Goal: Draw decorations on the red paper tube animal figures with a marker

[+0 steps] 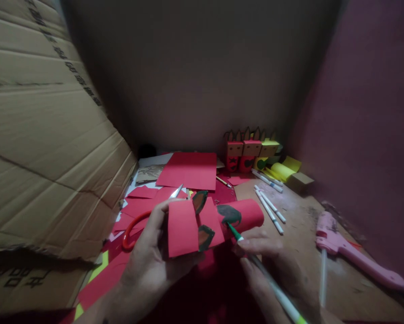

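Observation:
My left hand (154,265) is closed around a red paper figure (183,227) with a box-like head, two green-edged brown ears and a tube body lying toward the right. A dark green patch (229,215) marks the side of the tube. In my right hand (272,261) is a green marker (271,283), pinched near its tip. The tip touches the lower edge of the dark patch. Behind my left hand lies a pair of scissors with a red handle (127,234), partly covered.
Finished-looking paper figures (252,148) in red and yellow stand at the back. Several white markers (269,209) lie at the right, with a pink glue gun (350,254) beyond. Red paper sheets (191,171) cover the left and back. A cardboard wall (53,148) rises at left.

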`<action>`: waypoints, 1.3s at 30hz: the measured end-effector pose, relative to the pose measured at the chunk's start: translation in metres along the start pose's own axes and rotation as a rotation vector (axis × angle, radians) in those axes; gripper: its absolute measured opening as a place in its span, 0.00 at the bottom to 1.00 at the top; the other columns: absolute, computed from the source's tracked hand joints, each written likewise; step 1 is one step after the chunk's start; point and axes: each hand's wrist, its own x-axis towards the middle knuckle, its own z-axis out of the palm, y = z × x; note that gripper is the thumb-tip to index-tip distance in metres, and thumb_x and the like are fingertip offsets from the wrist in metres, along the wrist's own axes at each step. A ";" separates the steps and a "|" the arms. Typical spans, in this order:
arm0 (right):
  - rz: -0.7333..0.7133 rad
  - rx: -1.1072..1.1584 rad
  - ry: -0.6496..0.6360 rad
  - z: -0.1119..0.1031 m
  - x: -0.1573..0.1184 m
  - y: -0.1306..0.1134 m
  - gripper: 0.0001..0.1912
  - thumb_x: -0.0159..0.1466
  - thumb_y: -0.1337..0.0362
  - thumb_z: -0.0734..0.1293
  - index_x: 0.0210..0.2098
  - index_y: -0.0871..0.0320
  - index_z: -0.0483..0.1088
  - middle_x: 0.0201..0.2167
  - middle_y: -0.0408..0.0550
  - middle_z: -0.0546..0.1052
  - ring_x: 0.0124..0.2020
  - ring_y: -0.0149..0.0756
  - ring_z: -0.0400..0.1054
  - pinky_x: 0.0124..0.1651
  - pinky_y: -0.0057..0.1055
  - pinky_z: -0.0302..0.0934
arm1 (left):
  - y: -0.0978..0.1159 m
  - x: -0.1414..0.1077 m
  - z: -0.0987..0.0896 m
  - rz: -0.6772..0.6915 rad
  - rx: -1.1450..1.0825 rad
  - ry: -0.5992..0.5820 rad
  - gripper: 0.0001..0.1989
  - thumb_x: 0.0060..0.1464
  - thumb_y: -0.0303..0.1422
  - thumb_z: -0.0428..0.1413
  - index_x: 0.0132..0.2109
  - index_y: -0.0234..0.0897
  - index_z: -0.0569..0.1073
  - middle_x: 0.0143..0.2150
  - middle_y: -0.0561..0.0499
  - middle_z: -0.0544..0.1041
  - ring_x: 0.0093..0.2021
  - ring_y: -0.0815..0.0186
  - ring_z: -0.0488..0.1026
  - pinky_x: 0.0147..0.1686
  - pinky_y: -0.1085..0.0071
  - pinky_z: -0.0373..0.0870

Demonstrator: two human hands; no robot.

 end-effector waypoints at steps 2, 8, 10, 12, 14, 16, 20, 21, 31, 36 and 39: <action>0.005 -0.006 -0.003 -0.003 0.001 -0.001 0.15 0.69 0.74 0.62 0.49 0.51 0.70 0.37 0.45 0.75 0.38 0.31 0.72 0.40 0.26 0.67 | -0.001 0.000 0.001 0.009 -0.019 -0.014 0.33 0.33 0.31 0.75 0.49 0.42 0.73 0.38 0.54 0.82 0.35 0.63 0.80 0.34 0.74 0.78; -0.031 -0.054 -0.180 -0.010 0.005 -0.005 0.19 0.67 0.77 0.62 0.53 0.50 0.68 0.40 0.46 0.73 0.38 0.32 0.72 0.42 0.28 0.69 | -0.002 0.001 0.001 0.055 -0.067 -0.048 0.31 0.36 0.33 0.74 0.49 0.43 0.73 0.36 0.54 0.80 0.35 0.62 0.80 0.36 0.70 0.80; -0.032 -0.032 -0.096 -0.008 0.005 -0.004 0.17 0.67 0.76 0.62 0.51 0.51 0.69 0.39 0.46 0.74 0.37 0.32 0.72 0.40 0.27 0.69 | -0.003 0.000 -0.001 0.052 -0.017 -0.020 0.33 0.34 0.32 0.75 0.49 0.43 0.74 0.36 0.54 0.80 0.33 0.62 0.79 0.33 0.72 0.79; -0.040 -0.032 -0.041 -0.007 0.004 -0.003 0.15 0.67 0.75 0.62 0.49 0.52 0.70 0.38 0.46 0.74 0.37 0.32 0.72 0.39 0.27 0.68 | -0.003 0.000 -0.002 0.038 0.021 0.003 0.34 0.32 0.30 0.75 0.49 0.43 0.75 0.36 0.54 0.80 0.32 0.63 0.79 0.30 0.73 0.78; -0.058 -0.062 -0.058 -0.007 0.005 -0.004 0.16 0.68 0.75 0.62 0.50 0.52 0.70 0.38 0.47 0.75 0.39 0.33 0.74 0.40 0.27 0.69 | -0.003 0.000 -0.003 0.014 0.005 0.002 0.34 0.32 0.29 0.75 0.50 0.43 0.75 0.37 0.53 0.81 0.32 0.63 0.79 0.29 0.73 0.78; -0.061 -0.093 -0.121 -0.010 0.006 -0.007 0.18 0.67 0.76 0.62 0.52 0.51 0.70 0.40 0.48 0.76 0.41 0.35 0.75 0.41 0.28 0.70 | -0.002 -0.001 -0.002 -0.003 -0.028 -0.006 0.33 0.34 0.27 0.74 0.50 0.42 0.75 0.38 0.52 0.81 0.32 0.63 0.79 0.29 0.73 0.78; -0.027 -0.107 -0.106 -0.011 0.004 -0.009 0.17 0.67 0.76 0.63 0.49 0.50 0.70 0.39 0.47 0.77 0.39 0.34 0.75 0.40 0.28 0.70 | -0.001 -0.001 0.001 0.008 -0.058 -0.013 0.32 0.34 0.27 0.74 0.49 0.43 0.74 0.38 0.54 0.81 0.32 0.64 0.79 0.31 0.75 0.78; -0.026 -0.106 -0.062 -0.010 0.003 -0.008 0.15 0.67 0.75 0.63 0.48 0.51 0.71 0.38 0.47 0.77 0.38 0.34 0.75 0.39 0.27 0.70 | -0.001 -0.001 0.002 0.016 -0.066 -0.021 0.32 0.34 0.28 0.74 0.49 0.43 0.74 0.38 0.54 0.81 0.33 0.64 0.79 0.32 0.74 0.78; -0.021 -0.126 -0.018 -0.005 0.016 -0.007 0.09 0.63 0.62 0.73 0.42 0.53 0.75 0.33 0.51 0.80 0.34 0.40 0.77 0.34 0.30 0.74 | -0.002 0.001 -0.002 0.015 -0.010 -0.018 0.34 0.32 0.31 0.76 0.49 0.42 0.74 0.37 0.54 0.81 0.32 0.64 0.79 0.31 0.75 0.77; -0.035 -0.124 0.000 -0.006 0.017 -0.007 0.08 0.62 0.63 0.72 0.42 0.54 0.76 0.33 0.51 0.79 0.33 0.39 0.77 0.34 0.31 0.74 | -0.001 0.000 0.000 -0.011 -0.050 -0.009 0.35 0.31 0.28 0.75 0.49 0.42 0.74 0.35 0.54 0.81 0.31 0.63 0.80 0.29 0.75 0.78; -0.050 -0.128 0.016 -0.006 0.010 -0.005 0.07 0.64 0.68 0.70 0.42 0.54 0.75 0.32 0.49 0.79 0.33 0.38 0.76 0.33 0.29 0.73 | 0.001 -0.001 0.003 -0.049 -0.070 0.018 0.33 0.32 0.27 0.75 0.48 0.42 0.73 0.35 0.55 0.82 0.31 0.63 0.81 0.29 0.76 0.78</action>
